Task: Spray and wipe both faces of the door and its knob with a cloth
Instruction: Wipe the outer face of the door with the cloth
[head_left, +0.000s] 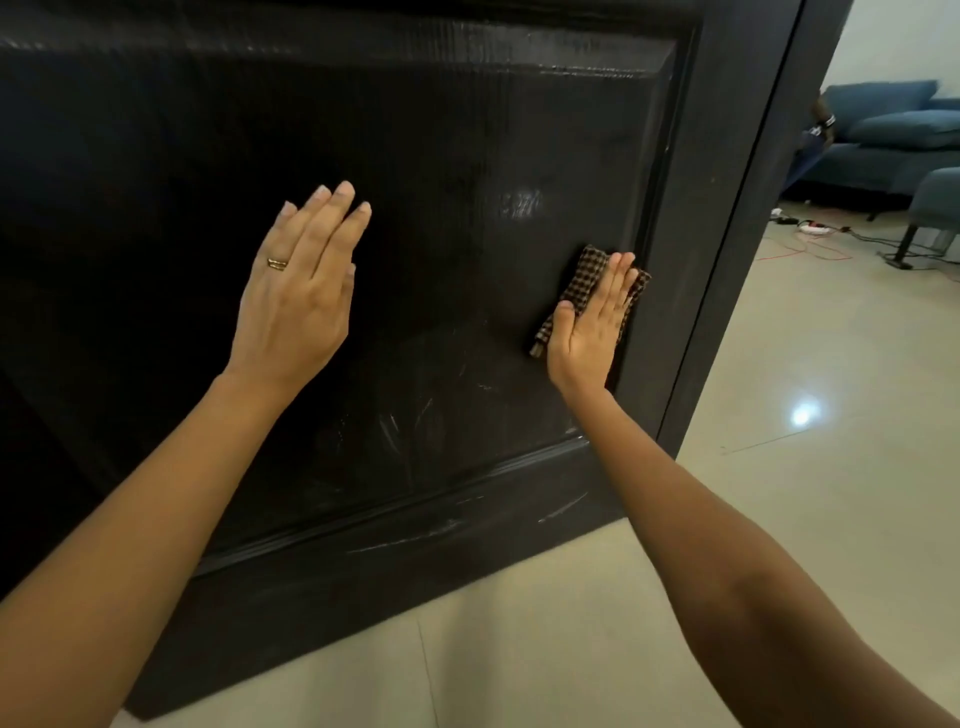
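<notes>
Checked brown cloth (587, 267) lies pinned under your flat right hand (589, 325), its long side running up along that hand. Your left hand (298, 291), flat and empty, is well apart to its left. Both meet the dark door (467, 130) straight ahead, and the stretch between them looks next to wipe.

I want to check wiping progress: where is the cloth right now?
In the head view, the checked cloth lies flat under the right hand, against the door's recessed panel near its right-hand moulding, low down.
</notes>
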